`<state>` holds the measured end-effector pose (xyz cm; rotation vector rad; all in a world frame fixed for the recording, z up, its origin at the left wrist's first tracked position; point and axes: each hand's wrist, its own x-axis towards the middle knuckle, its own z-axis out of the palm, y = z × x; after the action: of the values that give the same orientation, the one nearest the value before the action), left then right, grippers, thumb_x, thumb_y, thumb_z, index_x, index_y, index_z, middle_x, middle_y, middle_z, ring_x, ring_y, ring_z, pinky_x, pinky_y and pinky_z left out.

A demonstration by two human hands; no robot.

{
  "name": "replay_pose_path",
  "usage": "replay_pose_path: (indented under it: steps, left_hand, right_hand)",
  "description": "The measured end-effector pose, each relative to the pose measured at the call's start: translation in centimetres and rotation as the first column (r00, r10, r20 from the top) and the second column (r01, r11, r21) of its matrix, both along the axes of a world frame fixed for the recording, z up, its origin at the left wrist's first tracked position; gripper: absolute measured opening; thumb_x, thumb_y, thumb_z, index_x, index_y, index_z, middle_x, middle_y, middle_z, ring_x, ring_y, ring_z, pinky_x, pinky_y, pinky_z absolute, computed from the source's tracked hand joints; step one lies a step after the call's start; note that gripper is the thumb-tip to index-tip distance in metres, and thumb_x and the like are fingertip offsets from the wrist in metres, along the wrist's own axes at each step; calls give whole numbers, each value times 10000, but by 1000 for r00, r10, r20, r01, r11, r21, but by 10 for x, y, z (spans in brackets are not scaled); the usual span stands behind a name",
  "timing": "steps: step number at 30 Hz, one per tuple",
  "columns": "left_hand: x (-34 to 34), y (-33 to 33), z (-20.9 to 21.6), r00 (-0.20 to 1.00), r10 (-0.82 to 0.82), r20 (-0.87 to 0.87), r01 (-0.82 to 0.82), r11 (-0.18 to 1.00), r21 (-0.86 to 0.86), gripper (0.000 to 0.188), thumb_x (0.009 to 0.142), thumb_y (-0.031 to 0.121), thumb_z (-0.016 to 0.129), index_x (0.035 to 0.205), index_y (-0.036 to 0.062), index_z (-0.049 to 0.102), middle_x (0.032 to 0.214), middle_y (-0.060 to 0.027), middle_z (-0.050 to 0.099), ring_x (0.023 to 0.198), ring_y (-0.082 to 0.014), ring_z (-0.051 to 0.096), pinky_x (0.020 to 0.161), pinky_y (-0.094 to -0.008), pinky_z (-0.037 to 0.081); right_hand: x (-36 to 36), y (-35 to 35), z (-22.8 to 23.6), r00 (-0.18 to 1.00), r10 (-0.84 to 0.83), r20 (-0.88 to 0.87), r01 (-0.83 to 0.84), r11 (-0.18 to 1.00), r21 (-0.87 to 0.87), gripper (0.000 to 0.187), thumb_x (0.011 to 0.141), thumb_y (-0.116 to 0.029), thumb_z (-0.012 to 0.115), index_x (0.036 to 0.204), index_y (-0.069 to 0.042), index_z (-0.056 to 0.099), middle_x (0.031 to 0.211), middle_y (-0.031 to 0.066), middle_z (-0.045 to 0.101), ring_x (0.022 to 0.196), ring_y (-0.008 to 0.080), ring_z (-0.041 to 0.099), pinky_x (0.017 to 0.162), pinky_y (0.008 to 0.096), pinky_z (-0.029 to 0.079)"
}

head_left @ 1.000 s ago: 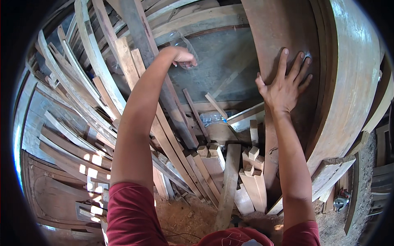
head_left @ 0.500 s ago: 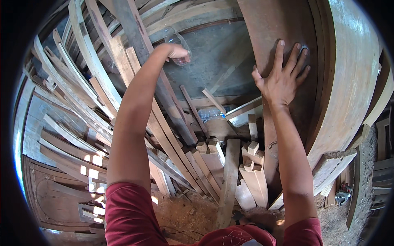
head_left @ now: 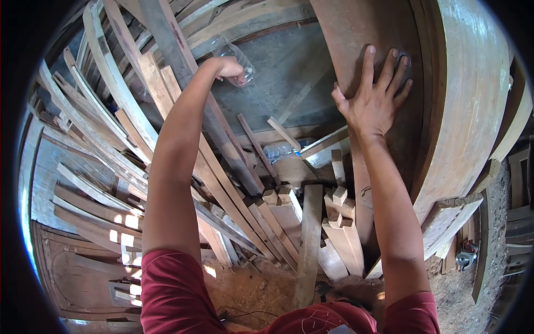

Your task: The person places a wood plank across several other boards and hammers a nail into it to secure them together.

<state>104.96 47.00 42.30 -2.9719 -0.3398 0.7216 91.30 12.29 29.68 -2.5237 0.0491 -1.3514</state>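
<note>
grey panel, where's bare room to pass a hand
The grey panel is bare up top between the clear bottle in the left hand and the wide brown board. Crowded: long planks to its left, wood pieces below.

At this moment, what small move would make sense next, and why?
Probably lifting the left hand gently with the clear plastic bottle, minding the long dark plank: the hand is curled around the bottle, and the left forearm crosses over that plank. The right hand lies spread on the brown board, seemingly giving support.
</note>
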Motion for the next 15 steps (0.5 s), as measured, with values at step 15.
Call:
replay_pose_path:
  steps: [15]
  left_hand:
    - [-17, -12, 12, 994, -89, -58, 57, 906, -418, 369, 875, 84, 673, 1234, 57, 755, 1253, -73, 751, 1205, -207, 672, 1074, -351, 421]
  right_hand:
    - [2, -2, -2, 1000, -7, -1, 7, 1000, -5, 1152, 715, -652, 783, 1651, -238, 255, 1667, 230, 229, 1556, 465, 174, 1168, 684, 296]
